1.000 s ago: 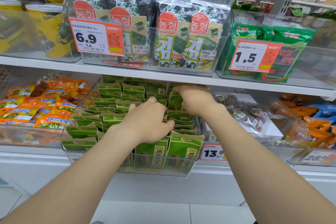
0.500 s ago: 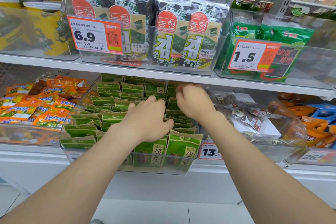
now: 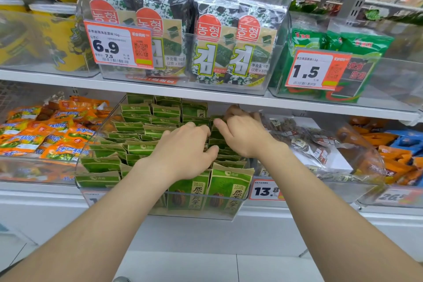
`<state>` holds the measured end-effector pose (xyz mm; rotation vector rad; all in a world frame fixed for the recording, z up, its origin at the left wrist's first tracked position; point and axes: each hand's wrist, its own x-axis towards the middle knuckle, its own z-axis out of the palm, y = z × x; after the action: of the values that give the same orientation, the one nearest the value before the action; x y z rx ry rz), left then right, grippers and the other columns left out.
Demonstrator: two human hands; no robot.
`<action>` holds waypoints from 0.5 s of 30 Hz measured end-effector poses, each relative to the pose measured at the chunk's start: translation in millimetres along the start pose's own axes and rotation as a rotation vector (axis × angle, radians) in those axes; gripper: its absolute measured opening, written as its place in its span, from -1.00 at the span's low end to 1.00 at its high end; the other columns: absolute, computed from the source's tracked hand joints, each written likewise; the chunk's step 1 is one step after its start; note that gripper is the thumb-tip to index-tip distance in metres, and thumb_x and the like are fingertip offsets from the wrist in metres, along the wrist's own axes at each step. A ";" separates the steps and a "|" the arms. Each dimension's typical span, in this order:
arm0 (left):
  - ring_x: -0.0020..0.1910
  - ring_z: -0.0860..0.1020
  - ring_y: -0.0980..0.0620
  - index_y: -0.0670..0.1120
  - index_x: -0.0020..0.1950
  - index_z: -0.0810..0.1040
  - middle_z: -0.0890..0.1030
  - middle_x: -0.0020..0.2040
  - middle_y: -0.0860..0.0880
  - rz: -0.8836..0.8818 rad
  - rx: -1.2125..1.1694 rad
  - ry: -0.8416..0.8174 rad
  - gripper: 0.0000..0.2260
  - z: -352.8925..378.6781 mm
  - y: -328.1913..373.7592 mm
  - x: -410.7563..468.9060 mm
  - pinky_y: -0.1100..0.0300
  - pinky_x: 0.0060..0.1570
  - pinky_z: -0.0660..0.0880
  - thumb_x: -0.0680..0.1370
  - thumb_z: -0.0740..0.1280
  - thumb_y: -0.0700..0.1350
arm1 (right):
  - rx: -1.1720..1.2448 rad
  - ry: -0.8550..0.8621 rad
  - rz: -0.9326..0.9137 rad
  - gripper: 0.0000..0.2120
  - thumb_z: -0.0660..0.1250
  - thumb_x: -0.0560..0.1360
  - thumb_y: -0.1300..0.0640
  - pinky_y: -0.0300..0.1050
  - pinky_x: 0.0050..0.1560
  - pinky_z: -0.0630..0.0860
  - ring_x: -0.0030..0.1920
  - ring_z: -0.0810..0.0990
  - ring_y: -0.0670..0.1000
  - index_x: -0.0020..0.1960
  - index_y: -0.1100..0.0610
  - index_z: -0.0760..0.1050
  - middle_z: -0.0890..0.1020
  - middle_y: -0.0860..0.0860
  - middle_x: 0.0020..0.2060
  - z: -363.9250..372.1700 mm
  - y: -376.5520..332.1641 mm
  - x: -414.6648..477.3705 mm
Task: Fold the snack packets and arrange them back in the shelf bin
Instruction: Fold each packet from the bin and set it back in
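- Shop shelf (image 3: 206,95), centre frame: clear bin (image 3: 201,214) of green packets (image 3: 137,149).
- My left hand (image 3: 185,153) is buried among them; its grip I cannot tell.
- My right hand (image 3: 243,137) pinches a packet (image 3: 217,118).

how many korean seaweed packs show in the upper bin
4 in a row in the clear upper bin: far-left pack, second pack, third pack, right pack. More may hide behind.
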<state>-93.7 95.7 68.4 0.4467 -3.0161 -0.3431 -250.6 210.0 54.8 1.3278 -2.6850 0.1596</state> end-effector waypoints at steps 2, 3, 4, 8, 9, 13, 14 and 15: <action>0.31 0.56 -0.12 0.01 0.46 0.49 0.60 0.32 -0.05 -0.002 -0.037 0.066 -0.56 -2.1 1.3 -2.1 -0.11 0.30 0.51 0.70 0.19 0.23 | -0.068 0.100 -0.106 -0.71 0.17 0.72 0.08 0.15 0.11 0.52 0.02 0.62 0.23 0.01 0.15 0.62 0.54 0.10 0.06 -6.7 1.1 -14.4; 0.29 0.58 -0.12 -0.01 0.45 0.51 0.62 0.30 -0.06 -0.005 -0.063 0.105 -0.57 -3.1 2.4 -3.5 -0.10 0.27 0.54 0.70 0.20 0.21 | -0.110 0.144 -0.160 -0.81 0.25 0.65 0.19 0.12 0.04 0.57 -0.01 0.64 0.23 0.04 0.17 0.65 0.56 0.10 0.06 -9.3 2.3 -21.4; 0.27 0.59 -0.12 -0.02 0.45 0.51 0.64 0.29 -0.05 -0.008 -0.094 0.146 -0.59 -4.2 3.7 -4.9 -0.09 0.23 0.56 0.70 0.22 0.18 | -0.131 0.192 -0.206 -0.82 0.31 0.58 0.29 0.12 -0.01 0.60 -0.04 0.64 0.24 0.06 0.18 0.67 0.58 0.10 0.05 -11.8 3.7 -28.4; 0.12 0.62 -0.06 0.00 0.31 0.53 0.66 0.16 0.00 -0.022 -0.222 0.321 -0.74 -9.0 14.2 -13.0 -0.05 0.06 0.61 0.69 0.27 0.08 | 0.098 0.524 -0.235 -0.75 0.42 0.39 0.46 0.02 -0.16 0.60 -0.15 0.64 0.19 -0.10 0.16 0.72 0.63 0.06 -0.10 -32.0 4.5 -59.5; 0.07 0.61 -0.03 0.01 0.24 0.52 0.66 0.11 0.03 -0.009 -0.268 0.377 -0.79 -10.3 17.6 -14.9 -0.04 0.02 0.60 0.70 0.27 0.08 | 0.197 0.612 -0.216 -0.75 0.41 0.40 0.46 -0.01 -0.16 0.57 -0.15 0.62 0.14 -0.13 0.14 0.70 0.62 0.04 -0.12 -39.3 2.9 -67.9; -0.03 0.58 0.05 0.00 0.13 0.41 0.58 -0.04 0.09 0.224 -0.527 0.562 -0.91 -16.8 33.7 -21.4 -0.09 -0.02 0.53 0.72 0.26 -0.01 | 0.531 0.829 -0.172 -0.75 0.39 0.47 0.48 -0.04 -0.12 0.52 -0.12 0.61 0.03 -0.13 0.15 0.64 0.61 0.02 -0.14 -70.0 -9.6 -95.6; 0.00 0.59 0.07 -0.01 0.17 0.39 0.59 0.00 0.10 0.286 -0.585 0.572 -0.91 -19.0 39.2 -23.4 -0.06 0.00 0.54 0.73 0.26 -0.04 | 0.608 0.863 -0.161 -0.75 0.38 0.50 0.48 -0.03 -0.12 0.53 -0.11 0.61 0.03 -0.10 0.15 0.64 0.62 0.01 -0.13 -76.0 -13.3 -100.2; 0.03 0.60 0.09 -0.01 0.21 0.36 0.59 0.04 0.11 0.339 -0.639 0.578 -0.90 -21.3 45.5 -25.7 0.00 0.02 0.55 0.74 0.25 -0.08 | 0.699 0.893 -0.136 -0.75 0.36 0.53 0.48 -0.01 -0.12 0.55 -0.09 0.61 0.01 -0.07 0.14 0.63 0.62 -0.02 -0.12 -81.4 -16.9 -104.2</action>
<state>-79.6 141.2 98.6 -0.0277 -2.2022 -0.9137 -168.1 294.0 117.4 1.1450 -1.7973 1.3899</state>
